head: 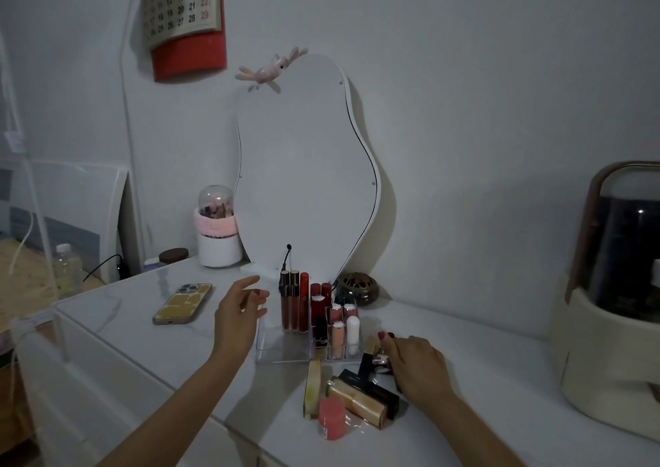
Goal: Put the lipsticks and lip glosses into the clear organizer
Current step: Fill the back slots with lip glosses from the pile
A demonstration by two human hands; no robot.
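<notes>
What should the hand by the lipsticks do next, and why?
Probably lift the black-and-gold lipstick that the right hand is touching and drop it into the clear organizer, whose left side looks empty. The left hand is open beside it.

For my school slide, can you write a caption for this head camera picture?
Left hand steadies the clear organizer while the right hand picks a lipstick from the table.

Home bedroom vanity: wavy mirror (307, 166), wall calendar (185, 13), makeup on white dresser (150, 327).
</notes>
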